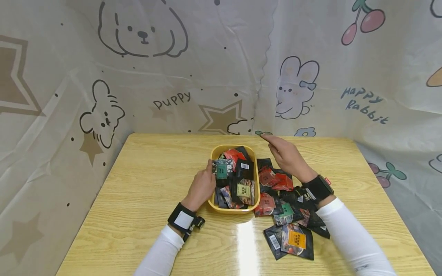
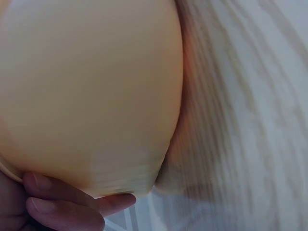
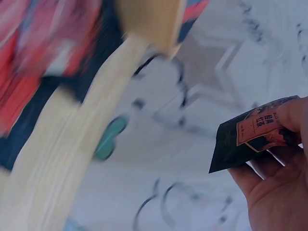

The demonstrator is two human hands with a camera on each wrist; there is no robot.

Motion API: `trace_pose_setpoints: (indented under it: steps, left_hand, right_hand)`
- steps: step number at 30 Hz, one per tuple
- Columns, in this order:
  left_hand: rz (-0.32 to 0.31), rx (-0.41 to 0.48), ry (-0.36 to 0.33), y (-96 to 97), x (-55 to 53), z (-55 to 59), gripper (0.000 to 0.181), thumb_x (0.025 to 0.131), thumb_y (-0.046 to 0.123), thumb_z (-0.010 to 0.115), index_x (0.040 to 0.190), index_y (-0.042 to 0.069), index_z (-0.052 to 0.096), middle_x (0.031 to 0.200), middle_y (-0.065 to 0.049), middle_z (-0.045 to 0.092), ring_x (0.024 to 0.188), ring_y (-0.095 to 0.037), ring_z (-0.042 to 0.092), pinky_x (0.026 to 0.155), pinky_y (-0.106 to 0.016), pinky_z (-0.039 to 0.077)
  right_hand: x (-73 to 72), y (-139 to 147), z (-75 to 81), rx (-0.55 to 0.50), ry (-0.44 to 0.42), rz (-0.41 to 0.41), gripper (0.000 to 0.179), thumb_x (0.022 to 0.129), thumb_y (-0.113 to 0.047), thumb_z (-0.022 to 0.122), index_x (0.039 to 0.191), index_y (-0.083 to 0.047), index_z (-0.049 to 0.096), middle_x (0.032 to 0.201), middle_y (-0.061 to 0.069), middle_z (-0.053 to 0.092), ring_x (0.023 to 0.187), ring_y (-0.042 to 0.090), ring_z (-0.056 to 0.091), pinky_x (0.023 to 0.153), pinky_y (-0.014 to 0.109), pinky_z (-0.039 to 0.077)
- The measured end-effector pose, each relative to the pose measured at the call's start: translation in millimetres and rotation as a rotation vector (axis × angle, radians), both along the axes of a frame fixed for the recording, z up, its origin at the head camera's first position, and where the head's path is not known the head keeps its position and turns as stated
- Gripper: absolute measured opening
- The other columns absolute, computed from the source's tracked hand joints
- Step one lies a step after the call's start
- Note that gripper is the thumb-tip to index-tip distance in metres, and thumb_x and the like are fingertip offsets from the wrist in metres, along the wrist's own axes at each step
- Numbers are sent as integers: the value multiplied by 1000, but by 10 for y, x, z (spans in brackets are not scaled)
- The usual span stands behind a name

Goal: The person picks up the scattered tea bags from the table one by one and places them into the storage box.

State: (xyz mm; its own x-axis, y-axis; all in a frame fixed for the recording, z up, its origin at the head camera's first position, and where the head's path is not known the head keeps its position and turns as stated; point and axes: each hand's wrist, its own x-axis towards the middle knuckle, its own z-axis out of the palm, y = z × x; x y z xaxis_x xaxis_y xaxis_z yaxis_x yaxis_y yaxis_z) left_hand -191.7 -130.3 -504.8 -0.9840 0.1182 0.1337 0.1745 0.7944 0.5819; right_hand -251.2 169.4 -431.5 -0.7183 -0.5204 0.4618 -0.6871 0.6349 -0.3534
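In my right hand (image 1: 286,155), raised at the table's far side to the right of a yellow bin (image 1: 258,191), is a black tea sachet (image 3: 255,127) with a red label. Thumb and fingers pinch it in the right wrist view; the head view hides it behind the hand. My left hand (image 1: 202,188) grips the bin's left side, its fingers (image 2: 62,207) against the outer wall in the left wrist view. A green-labelled sachet (image 1: 221,171) lies by the left fingertips, on top of several black, red and yellow-labelled sachets in the bin.
A loose heap of sachets (image 1: 266,203) spreads over the wooden table (image 1: 155,172) right of the bin. Nearer the front lies an orange-labelled sachet (image 1: 297,240) overlapping a dark one. A printed cloth (image 1: 207,69) hangs behind the table's far edge.
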Motion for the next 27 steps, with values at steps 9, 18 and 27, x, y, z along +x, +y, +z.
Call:
trace_pose_setpoints:
  steps: [9,18,27]
  left_hand:
    - [1,6,-2,2,-2,26,54,99,8,45,149,-7,29,68,-8,55,47,-13,49,42,-27,38]
    - [-3,0,16,5,5,24,54,98,7,47,148,-8,31,72,-13,60,49,-14,51,43,-29,40]
    - [-12,0,15,-6,3,23,54,98,7,46,147,-9,31,70,-12,58,48,-13,51,42,-28,39]
  right_hand:
    - [292,-446,111,-56,150,206,46,96,3,52,141,-4,49,140,16,51,128,30,49,102,42,41]
    - [480,-708,76,5,168,377,46,98,-5,52,144,-5,47,146,16,44,131,32,45,98,44,43]
    - [526,-637,20,137,-82,377,71,99,-59,35,156,-17,25,161,10,17,147,24,15,114,54,12]
